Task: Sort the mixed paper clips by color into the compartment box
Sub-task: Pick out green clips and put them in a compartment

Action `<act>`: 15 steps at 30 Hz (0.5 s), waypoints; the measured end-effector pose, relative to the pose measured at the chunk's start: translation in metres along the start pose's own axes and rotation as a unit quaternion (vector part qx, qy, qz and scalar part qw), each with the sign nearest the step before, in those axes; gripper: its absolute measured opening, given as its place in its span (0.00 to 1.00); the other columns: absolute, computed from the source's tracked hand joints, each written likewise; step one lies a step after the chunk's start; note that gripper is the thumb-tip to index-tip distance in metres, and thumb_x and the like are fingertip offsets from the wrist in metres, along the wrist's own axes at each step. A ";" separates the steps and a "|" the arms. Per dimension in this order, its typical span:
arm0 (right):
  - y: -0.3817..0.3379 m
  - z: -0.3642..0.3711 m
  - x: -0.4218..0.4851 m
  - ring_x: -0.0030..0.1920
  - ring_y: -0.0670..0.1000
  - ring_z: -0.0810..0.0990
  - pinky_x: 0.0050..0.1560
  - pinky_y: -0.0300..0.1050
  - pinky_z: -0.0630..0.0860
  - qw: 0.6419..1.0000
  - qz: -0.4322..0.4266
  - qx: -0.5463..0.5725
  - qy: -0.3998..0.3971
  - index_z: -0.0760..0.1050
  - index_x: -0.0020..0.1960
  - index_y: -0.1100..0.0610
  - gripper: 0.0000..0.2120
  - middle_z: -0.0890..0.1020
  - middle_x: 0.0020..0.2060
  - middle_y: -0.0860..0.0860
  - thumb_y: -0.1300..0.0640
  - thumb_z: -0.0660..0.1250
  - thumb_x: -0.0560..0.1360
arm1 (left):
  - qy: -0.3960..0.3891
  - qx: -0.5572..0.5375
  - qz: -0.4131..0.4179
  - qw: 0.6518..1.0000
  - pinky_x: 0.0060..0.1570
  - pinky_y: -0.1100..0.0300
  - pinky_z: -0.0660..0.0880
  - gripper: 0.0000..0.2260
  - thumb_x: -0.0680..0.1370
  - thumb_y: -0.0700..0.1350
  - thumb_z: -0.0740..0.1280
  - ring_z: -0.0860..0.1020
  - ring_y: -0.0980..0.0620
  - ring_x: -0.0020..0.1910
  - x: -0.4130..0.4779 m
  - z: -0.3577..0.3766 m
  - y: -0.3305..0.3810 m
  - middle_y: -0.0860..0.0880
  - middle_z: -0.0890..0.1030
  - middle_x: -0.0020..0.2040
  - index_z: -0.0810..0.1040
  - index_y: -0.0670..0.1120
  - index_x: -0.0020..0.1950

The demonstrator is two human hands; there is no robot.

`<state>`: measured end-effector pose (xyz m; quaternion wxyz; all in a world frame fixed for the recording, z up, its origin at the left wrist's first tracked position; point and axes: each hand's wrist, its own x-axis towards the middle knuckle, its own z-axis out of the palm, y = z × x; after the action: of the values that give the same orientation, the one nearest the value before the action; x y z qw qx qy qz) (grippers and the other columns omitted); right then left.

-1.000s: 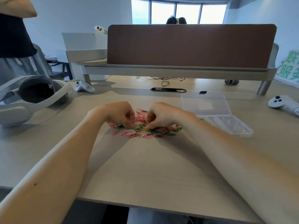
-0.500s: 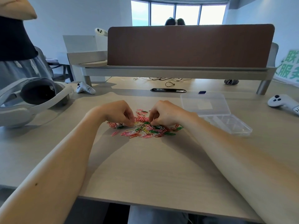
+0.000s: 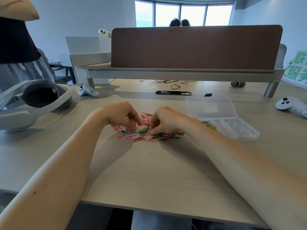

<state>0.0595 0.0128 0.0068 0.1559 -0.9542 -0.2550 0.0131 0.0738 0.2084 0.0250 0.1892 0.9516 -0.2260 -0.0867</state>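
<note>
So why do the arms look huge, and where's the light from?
Head view: the wide-angle lens stretches the forearms toward the corners; same view: washed-out windows backlight everything, so the left hand and right hand over the paper clips shadow the table toward the camera.

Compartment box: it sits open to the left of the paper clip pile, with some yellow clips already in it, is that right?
No, the side is wrong. The head view shows the compartment box sitting open to the right of the paper clip pile, with some yellow clips already in it.
</note>
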 end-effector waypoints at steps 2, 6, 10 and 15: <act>0.001 0.000 0.000 0.38 0.43 0.77 0.34 0.35 0.68 1.000 0.001 0.007 0.017 0.82 0.40 0.51 0.02 0.79 0.34 0.43 0.56 0.74 0.72 | 0.010 -0.008 -0.004 1.000 0.42 0.69 0.74 0.09 0.73 0.39 0.73 0.81 0.59 0.38 -0.001 -0.001 -0.001 0.56 0.84 0.40 0.84 0.52 0.48; 0.003 0.000 -0.001 0.42 0.46 0.78 0.37 0.35 0.70 0.999 -0.003 0.028 0.039 0.84 0.47 0.55 0.04 0.80 0.38 0.46 0.58 0.73 0.73 | 0.005 -0.054 -0.028 0.998 0.40 0.66 0.79 0.06 0.73 0.37 0.72 0.84 0.52 0.36 -0.002 -0.002 -0.005 0.53 0.85 0.38 0.84 0.47 0.47; 0.000 0.002 -0.001 0.47 0.45 0.78 0.48 0.38 0.73 0.998 -0.017 0.047 0.027 0.83 0.56 0.55 0.10 0.83 0.48 0.48 0.59 0.70 0.75 | -0.017 -0.039 -0.039 0.998 0.41 0.64 0.80 0.04 0.73 0.39 0.73 0.83 0.51 0.37 -0.004 -0.002 -0.006 0.49 0.85 0.39 0.84 0.47 0.45; -0.008 0.007 0.002 0.43 0.45 0.77 0.39 0.32 0.69 0.997 -0.039 0.059 0.040 0.84 0.51 0.56 0.07 0.82 0.42 0.47 0.57 0.69 0.75 | -0.048 -0.020 -0.046 0.998 0.37 0.65 0.77 0.03 0.71 0.41 0.75 0.81 0.55 0.33 -0.005 0.001 -0.005 0.53 0.83 0.34 0.83 0.48 0.41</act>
<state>0.0562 0.0225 0.0027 0.2226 -0.9323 -0.2847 -0.0157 0.0714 0.2146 0.0227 0.1932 0.9518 -0.1887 -0.1454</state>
